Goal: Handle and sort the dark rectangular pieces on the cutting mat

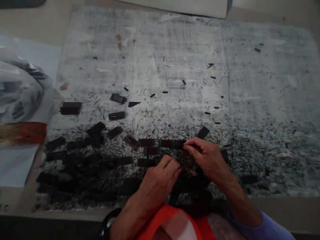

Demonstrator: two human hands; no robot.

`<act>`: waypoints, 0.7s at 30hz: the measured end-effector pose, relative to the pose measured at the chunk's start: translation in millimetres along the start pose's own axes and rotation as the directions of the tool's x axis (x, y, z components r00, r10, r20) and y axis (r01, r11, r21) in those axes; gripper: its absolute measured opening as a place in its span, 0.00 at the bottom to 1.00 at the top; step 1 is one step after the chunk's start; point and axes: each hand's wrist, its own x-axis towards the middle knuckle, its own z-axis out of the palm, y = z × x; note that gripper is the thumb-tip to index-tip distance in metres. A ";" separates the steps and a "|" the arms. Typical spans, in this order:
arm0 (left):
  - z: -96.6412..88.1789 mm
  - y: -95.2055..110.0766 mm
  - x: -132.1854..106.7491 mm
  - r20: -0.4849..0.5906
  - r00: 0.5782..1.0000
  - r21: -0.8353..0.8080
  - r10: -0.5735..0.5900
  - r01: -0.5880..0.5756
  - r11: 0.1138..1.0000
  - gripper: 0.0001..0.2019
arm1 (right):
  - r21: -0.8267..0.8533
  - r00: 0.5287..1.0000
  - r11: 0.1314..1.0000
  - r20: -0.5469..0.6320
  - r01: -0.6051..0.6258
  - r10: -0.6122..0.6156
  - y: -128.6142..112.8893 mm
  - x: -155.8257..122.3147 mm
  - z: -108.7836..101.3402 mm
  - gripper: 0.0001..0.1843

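My left hand [160, 180] and my right hand [208, 160] meet over a small dark rectangular piece [185, 159] near the front of a scuffed white work mat [175, 60]. Both hands have their fingers curled in and pinched on that piece. Several similar black rectangular pieces [147, 143] lie in a loose row just beyond my fingers, and more [75, 160] spread out to the left. Whether another object is under my palms is hidden.
Clear plastic bags [17, 90] holding dark parts sit at the left edge, above a red-orange strip [23, 131]. Small black shavings cover the mat [262, 140]. An orange bag or strap [172, 223] is at the bottom, near my body. A pale board [190, 6] lies at the far edge.
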 end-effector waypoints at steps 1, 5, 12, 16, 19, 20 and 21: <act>0.6 -0.2 0.3 0.024 1.000 0.050 0.004 -0.005 0.999 0.09 | -0.013 1.000 1.000 0.003 -0.005 0.005 -2.1 1.1 0.7 0.07; 1.6 -0.6 4.2 0.088 0.995 0.215 -0.057 0.037 0.976 0.18 | -0.068 0.999 0.997 0.025 -0.026 0.027 -6.6 4.0 2.9 0.08; 1.7 1.9 13.0 0.122 0.980 0.375 -0.156 0.100 0.922 0.27 | -0.114 0.998 0.993 0.037 -0.038 0.042 -5.8 5.9 6.3 0.08; 2.8 2.2 14.6 0.147 0.974 0.407 -0.172 0.098 0.908 0.29 | -0.138 0.997 0.989 0.031 -0.060 0.065 -7.6 5.7 6.9 0.08; 3.4 1.7 15.0 0.160 0.971 0.416 -0.178 0.097 0.904 0.28 | -0.154 0.997 0.986 0.017 -0.065 0.069 -8.4 5.8 7.4 0.08; 3.7 1.4 15.1 0.160 0.971 0.420 -0.175 0.094 0.903 0.28 | -0.158 0.998 0.985 0.008 -0.067 0.069 -8.4 5.9 7.9 0.07; 4.0 1.0 15.1 0.156 0.973 0.426 -0.173 0.091 0.900 0.28 | -0.161 0.998 0.985 -0.001 -0.066 0.067 -8.2 6.0 8.4 0.07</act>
